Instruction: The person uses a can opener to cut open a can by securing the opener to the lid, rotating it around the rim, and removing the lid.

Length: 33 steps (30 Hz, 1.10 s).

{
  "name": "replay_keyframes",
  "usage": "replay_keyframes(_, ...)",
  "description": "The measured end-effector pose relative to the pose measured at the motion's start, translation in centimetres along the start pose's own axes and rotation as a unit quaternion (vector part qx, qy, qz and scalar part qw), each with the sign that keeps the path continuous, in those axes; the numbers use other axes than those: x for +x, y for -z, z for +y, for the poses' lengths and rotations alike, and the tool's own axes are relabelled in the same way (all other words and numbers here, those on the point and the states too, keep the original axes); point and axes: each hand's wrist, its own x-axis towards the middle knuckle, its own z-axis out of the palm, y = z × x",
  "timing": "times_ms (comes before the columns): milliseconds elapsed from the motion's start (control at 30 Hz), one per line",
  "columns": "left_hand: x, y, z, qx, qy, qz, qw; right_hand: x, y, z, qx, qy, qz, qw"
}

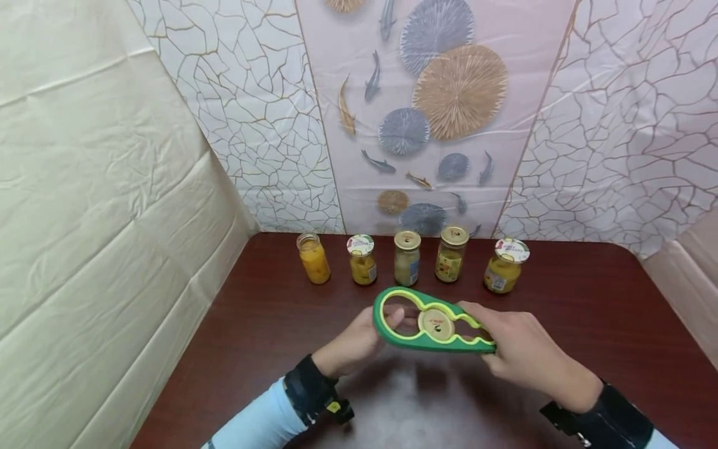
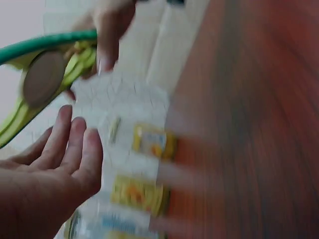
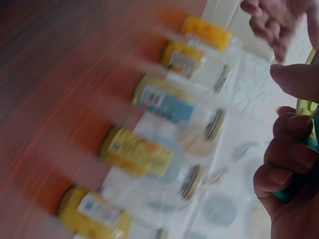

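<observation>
My right hand (image 1: 521, 340) grips the narrow end of a green jar opener (image 1: 449, 347) with a yellow-green inner edge. A gold jar lid (image 1: 436, 324) sits in the opener's middle opening. In the head view, my left hand (image 1: 359, 340) overlaps the opener's large ring from behind. The left wrist view shows that left hand (image 2: 60, 169) palm up with loosely extended fingers, apart from the opener and holding nothing. Curled fingers of the right hand (image 3: 291, 159) wrap the green handle in the right wrist view.
Several jars stand in a row along the table's back edge. At the left, an orange-filled jar (image 1: 314, 259) has no lid. The lidded ones include a jar (image 1: 406, 262) with a gold lid and a jar (image 1: 503, 271) with a white patterned lid. A patterned cloth (image 1: 359, 187) hangs behind.
</observation>
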Motion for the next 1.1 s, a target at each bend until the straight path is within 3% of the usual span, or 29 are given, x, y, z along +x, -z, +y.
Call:
replay_keyframes(100, 0.2, -1.4, 0.5, -0.048, 0.011, -0.05, 0.9976, 0.3, -0.1, -1.0, 0.01, 0.022, 0.011, 0.9996)
replay_keyframes(167, 0.2, -2.0, 0.6, -0.059, 0.017, -0.065, 0.996, 0.3, -0.3, -1.4, 0.014, 0.028, 0.016, 0.9994)
replay_keyframes(467, 0.3, -2.5, 0.0, -0.119, 0.014, -0.075, 0.99, 0.2, -0.6, -1.4, 0.018, 0.031, 0.022, 0.9991)
replay_keyframes(633, 0.3, -2.5, 0.0, -0.139, 0.006, -0.091, 0.986, 0.4, -0.9, -1.3, 0.008, 0.044, 0.052, 0.9977)
replay_keyframes(733, 0.5, -2.3, 0.1, -0.12, 0.009, -0.09, 0.9887, 0.4, -1.0, -1.0, 0.0, 0.055, 0.072, 0.9959)
replay_keyframes(833, 0.8, -1.8, 0.1, -0.069, 0.003, -0.07, 0.9952, 0.4, -0.9, -0.6, -0.008, 0.056, 0.08, 0.9951)
replay_keyframes(967, 1.2, -0.9, -0.1, 0.006, -0.003, -0.016, 0.9999, 0.5, -0.7, 0.5, -0.018, 0.041, 0.075, 0.9962)
replay_keyframes(1100, 1.0, 0.6, -0.7, 0.089, 0.001, 0.047, 0.9949, 0.2, -0.4, 2.3, -0.044, 0.024, 0.082, 0.9954)
